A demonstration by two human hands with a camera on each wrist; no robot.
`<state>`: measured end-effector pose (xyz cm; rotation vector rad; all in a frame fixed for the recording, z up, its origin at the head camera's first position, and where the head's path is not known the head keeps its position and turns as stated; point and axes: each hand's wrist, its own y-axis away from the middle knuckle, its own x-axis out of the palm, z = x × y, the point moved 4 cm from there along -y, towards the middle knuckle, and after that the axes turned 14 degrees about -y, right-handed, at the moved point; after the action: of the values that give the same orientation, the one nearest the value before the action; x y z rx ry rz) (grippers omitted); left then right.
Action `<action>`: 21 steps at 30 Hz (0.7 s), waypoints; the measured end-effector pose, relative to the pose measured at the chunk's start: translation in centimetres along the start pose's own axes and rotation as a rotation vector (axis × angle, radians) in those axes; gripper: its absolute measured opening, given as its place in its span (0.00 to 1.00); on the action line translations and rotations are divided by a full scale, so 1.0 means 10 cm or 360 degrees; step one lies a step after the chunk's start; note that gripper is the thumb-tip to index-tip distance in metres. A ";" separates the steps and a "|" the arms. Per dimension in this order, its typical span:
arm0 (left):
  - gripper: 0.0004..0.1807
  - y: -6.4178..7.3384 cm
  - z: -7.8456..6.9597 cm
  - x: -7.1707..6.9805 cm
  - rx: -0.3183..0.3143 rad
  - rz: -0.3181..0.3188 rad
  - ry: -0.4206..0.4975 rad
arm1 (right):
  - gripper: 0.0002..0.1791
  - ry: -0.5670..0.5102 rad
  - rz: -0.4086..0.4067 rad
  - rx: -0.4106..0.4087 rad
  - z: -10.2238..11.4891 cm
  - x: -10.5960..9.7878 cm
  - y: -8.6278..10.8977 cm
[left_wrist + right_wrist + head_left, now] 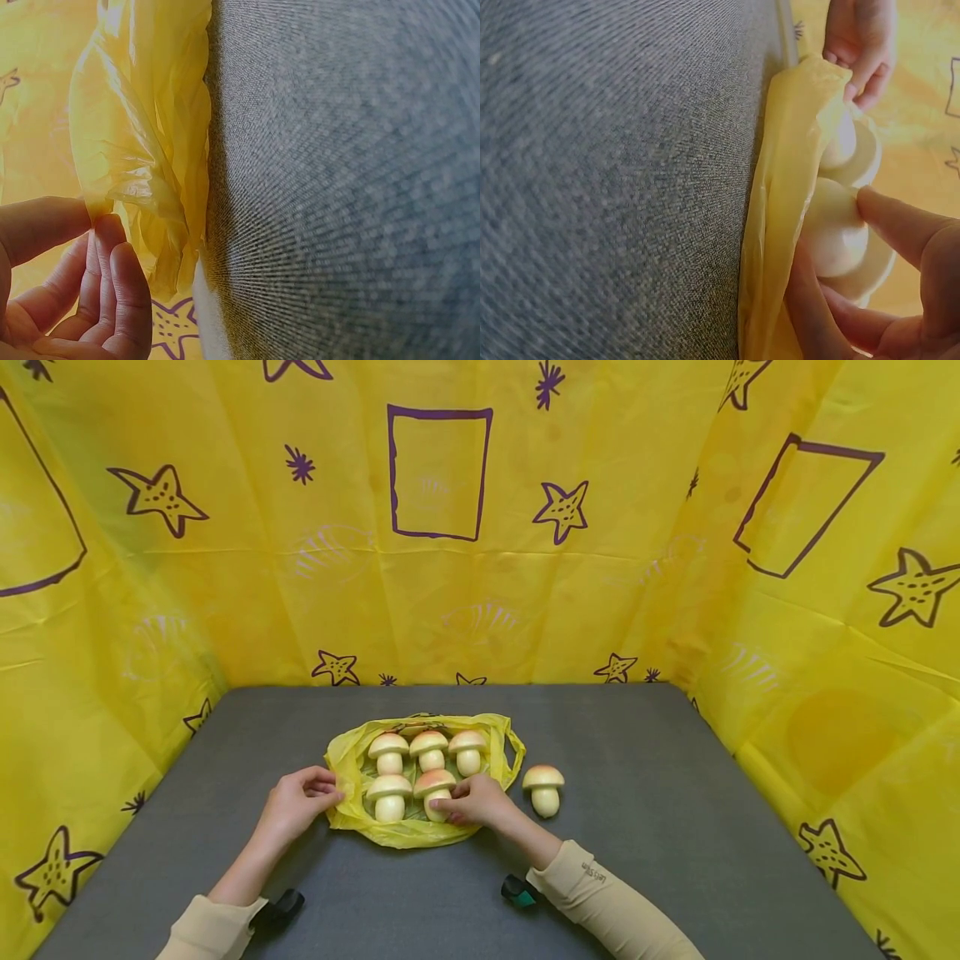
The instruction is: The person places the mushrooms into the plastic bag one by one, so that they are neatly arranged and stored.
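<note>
A yellow plastic bag (pixel 397 837) lies spread open on the grey table, with several toy mushrooms inside in two rows. My left hand (pixel 296 803) pinches the bag's left edge between thumb and fingertips; the left wrist view shows the thin film (pixel 112 150) caught there. With thumb and fingers, my right hand (pixel 480 803) grips the stem of the front-row mushroom (pixel 434 783) on the right, inside the bag. In the right wrist view its pale stem (pixel 832 229) sits between thumb and fingers, behind the bag's wall (pixel 780 195). Outside, right of the bag, lies one more mushroom (pixel 543 790).
The grey table (pixel 637 860) runs back to a yellow curtain (pixel 510 610) with purple drawings, which also hangs on both sides. A bag handle loop (pixel 517 756) sticks out toward the loose mushroom. Dark wrist devices (pixel 519 891) sit by both sleeves.
</note>
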<state>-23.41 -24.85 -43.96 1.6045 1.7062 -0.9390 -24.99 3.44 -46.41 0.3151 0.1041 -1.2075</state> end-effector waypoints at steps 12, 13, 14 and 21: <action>0.13 -0.02 0.02 0.01 -0.0002 -0.0001 -0.0009 | 0.13 0.0020 0.0010 -0.0006 0.01 -0.01 0.00; 0.13 -0.03 0.02 0.01 -0.0005 0.0001 -0.0009 | 0.13 0.0018 0.0008 -0.0009 0.01 -0.01 0.00; 0.13 -0.03 0.02 0.01 -0.0007 0.0002 -0.0009 | 0.13 0.0018 0.0007 -0.0010 0.02 -0.01 0.00; 0.14 -0.03 0.03 0.01 -0.0019 0.0018 0.0003 | 0.11 -0.0044 0.0022 -0.0020 0.03 -0.04 0.01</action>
<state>-23.72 -25.02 -44.18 1.6059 1.6996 -0.9201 -25.01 3.71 -46.01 0.2878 0.0857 -1.1966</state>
